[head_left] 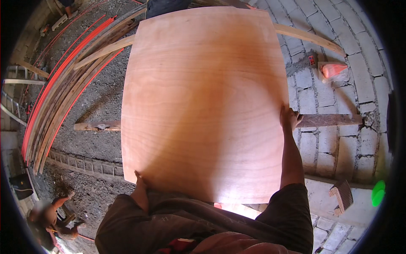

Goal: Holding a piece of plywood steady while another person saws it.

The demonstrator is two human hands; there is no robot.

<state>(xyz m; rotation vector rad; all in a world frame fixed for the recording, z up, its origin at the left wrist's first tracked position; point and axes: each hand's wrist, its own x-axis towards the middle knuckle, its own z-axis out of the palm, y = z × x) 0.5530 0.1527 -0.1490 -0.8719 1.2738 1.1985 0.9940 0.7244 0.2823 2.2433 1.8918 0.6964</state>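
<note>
A large sheet of plywood (203, 97), smooth and reddish-brown, fills the middle of the view in front of me. My right hand (289, 118) grips its right edge, about halfway along, with the fingers curled at the side. At the near left corner my left hand (140, 178) holds the edge; a thumb or finger shows on top and the rest is hidden. Wooden beams stick out from under the sheet: a dark one (330, 120) and a paler one (311, 39) on the right, and another pale one (103, 51) on the left.
Long planks (69, 110) and orange-red pipes (63, 67) lie on gravel at left, near a ladder-like frame (84, 165). A person (53, 218) crouches at lower left; another's dark clothing (167, 6) shows beyond the sheet. Concrete blocks (325, 97) and a plastic bag (333, 72) are at right.
</note>
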